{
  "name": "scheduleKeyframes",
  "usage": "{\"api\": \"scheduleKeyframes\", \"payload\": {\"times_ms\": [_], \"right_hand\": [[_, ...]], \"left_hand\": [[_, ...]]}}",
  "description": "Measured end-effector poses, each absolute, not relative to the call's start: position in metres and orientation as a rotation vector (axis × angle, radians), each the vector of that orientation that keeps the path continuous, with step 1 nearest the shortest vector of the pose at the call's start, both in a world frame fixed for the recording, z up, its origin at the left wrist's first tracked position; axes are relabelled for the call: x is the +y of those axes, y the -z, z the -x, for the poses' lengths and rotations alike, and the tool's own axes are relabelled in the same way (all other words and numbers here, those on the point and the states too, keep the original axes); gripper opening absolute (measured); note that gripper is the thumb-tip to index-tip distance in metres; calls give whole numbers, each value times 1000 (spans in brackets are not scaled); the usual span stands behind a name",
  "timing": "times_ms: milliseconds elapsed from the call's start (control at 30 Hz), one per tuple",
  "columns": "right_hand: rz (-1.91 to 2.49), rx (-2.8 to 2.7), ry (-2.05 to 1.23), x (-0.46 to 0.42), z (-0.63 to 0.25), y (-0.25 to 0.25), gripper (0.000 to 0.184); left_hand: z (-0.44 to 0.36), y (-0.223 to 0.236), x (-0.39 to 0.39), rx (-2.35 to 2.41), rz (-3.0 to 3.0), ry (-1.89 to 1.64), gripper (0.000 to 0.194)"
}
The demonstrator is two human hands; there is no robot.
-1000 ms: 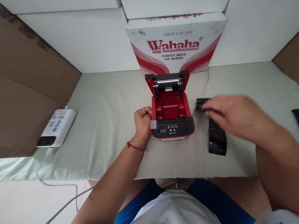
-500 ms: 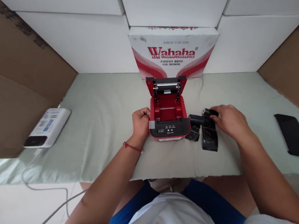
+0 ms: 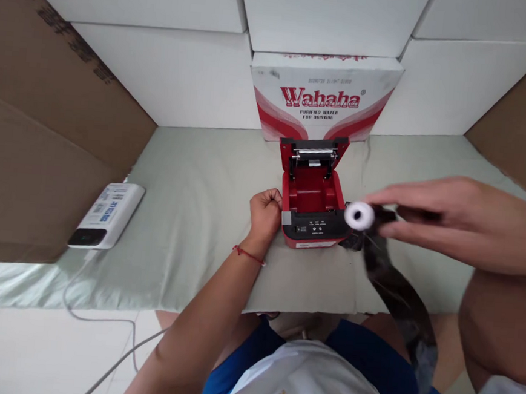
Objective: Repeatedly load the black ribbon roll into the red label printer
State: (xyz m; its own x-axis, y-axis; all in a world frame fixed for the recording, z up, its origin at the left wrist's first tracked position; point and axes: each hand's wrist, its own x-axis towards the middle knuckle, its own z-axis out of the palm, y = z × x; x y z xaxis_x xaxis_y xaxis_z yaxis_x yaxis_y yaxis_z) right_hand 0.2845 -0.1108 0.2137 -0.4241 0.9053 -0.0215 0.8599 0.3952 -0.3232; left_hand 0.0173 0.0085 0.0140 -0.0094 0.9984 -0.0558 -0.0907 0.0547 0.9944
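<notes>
A small red and black printer stands on the cloth with its lid raised and its red inner bay showing. My left hand is closed at the printer's left side, its fingertips hidden against the wall. Up off the table to the right, my right hand grips a roll of black film between thumb and fingers. The roll's pale end with a dark core hole faces me, and a long glossy strip trails down from it. Crumpled black film lies beside the printer, partly covered by the roll.
Behind the printer stands a Wahaha water carton against stacked white boxes. Brown cardboard borders both sides. A white device with a cable sits at the left. The cloth's front edge is near my lap.
My right hand has lifted the black film roll from the cloth toward me, and its strip now hangs down. My left hand stays at the printer. The view has shifted slightly.
</notes>
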Motion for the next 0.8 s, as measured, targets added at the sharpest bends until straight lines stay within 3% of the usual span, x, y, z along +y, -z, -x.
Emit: {"api": "scheduleKeyframes", "payload": {"times_ms": [33,333,633,800], "right_hand": [[1574,-2490,-513,-98,-266,-210,40],[2201,-2530,-217,-30,-181,-172,36],[2201,-2594,-268,-6,-173,-149,31],[1802,-2393,-397,-31,-190,-161,26]], "left_hand": [[-17,-14,8,1174,-1100,-1219,10],[-18,-8,9,1160,-1130,-1211,11],[-18,-4,9,1153,-1147,-1204,14],[-17,-3,8,1144,-1130,-1271,14]]}}
